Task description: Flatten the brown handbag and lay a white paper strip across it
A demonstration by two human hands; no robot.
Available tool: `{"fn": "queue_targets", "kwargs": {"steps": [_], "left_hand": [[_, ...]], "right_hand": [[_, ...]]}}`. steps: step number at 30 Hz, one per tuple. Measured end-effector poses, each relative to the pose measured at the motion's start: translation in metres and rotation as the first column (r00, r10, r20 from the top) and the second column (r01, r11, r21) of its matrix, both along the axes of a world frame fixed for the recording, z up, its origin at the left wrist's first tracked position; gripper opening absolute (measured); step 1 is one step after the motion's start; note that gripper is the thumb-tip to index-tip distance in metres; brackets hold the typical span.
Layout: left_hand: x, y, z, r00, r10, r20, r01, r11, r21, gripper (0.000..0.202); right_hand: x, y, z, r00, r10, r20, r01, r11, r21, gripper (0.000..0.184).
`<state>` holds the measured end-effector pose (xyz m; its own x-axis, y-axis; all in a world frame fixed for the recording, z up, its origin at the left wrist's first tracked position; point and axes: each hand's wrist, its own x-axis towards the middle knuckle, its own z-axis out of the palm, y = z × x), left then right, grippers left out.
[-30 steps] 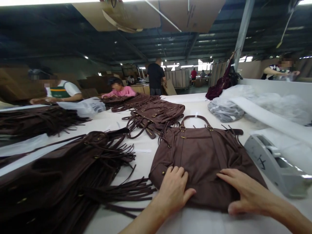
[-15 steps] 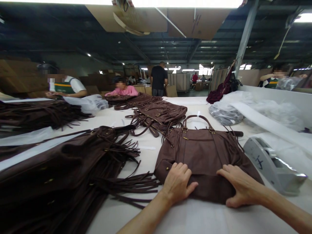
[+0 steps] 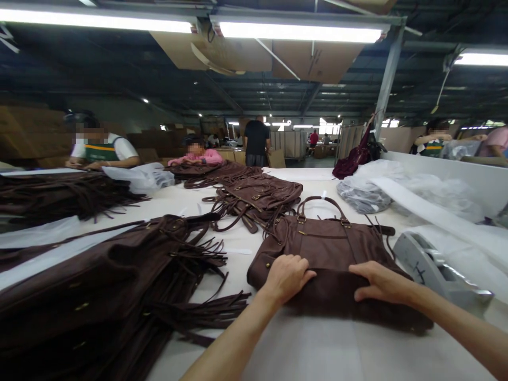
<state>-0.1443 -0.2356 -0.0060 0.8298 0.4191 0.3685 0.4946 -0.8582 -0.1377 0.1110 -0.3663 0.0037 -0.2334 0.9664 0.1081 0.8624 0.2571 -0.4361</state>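
Observation:
A brown leather handbag (image 3: pixel 329 246) lies on the white table in front of me, its looped handles pointing away. My left hand (image 3: pixel 289 278) grips the lower left of the bag, fingers over the front panel and thumb along the fold near the base. On the lower right, my right hand (image 3: pixel 379 282) holds the same fold, its fingertips partly hidden. Between and below my hands the bag's dark base (image 3: pixel 329 293) faces me. A small brass stud shows beside my left hand.
Fringed brown bags (image 3: pixel 99 280) are piled at left, with more brown bags (image 3: pixel 262 193) behind. A grey tape dispenser (image 3: pixel 431 264) stands right of the handbag. Clear plastic wrapping (image 3: pixel 428 188) lies at far right. Co-workers sit across the table, one in pink (image 3: pixel 198 157).
Both hands have lifted the near edge of the handbag slightly, and more of its base shows toward me. The view has tilted upward a little.

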Motion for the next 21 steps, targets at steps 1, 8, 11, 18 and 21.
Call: {"fn": "queue_targets", "kwargs": {"steps": [1, 8, 11, 18, 21], "left_hand": [[0.003, 0.007, -0.002, 1.0, 0.008, -0.008, -0.008, 1.0, -0.002, 0.032], [0.025, 0.046, -0.026, 0.998, 0.044, -0.051, -0.045, 0.999, -0.015, 0.025], [0.033, 0.05, -0.025, 0.996, 0.066, -0.06, -0.067, 0.998, -0.018, 0.021], [0.05, 0.024, -0.009, 0.999, -0.01, -0.033, 0.008, 0.997, -0.078, 0.071], [0.05, 0.023, -0.012, 0.998, -0.059, -0.023, 0.057, 0.994, -0.095, 0.072]], "right_hand": [[0.002, 0.006, -0.001, 0.999, 0.013, -0.047, -0.014, 1.0, -0.024, 0.008], [0.02, 0.05, -0.033, 0.993, 0.077, -0.087, -0.082, 0.995, -0.054, 0.014], [0.022, 0.055, -0.049, 0.998, 0.048, -0.039, -0.048, 0.999, -0.001, 0.015], [0.018, 0.043, -0.068, 0.967, -0.064, 0.245, 0.029, 0.989, 0.143, 0.011], [0.017, 0.039, -0.063, 0.938, -0.107, 0.328, 0.049, 0.982, 0.182, 0.01]]}}
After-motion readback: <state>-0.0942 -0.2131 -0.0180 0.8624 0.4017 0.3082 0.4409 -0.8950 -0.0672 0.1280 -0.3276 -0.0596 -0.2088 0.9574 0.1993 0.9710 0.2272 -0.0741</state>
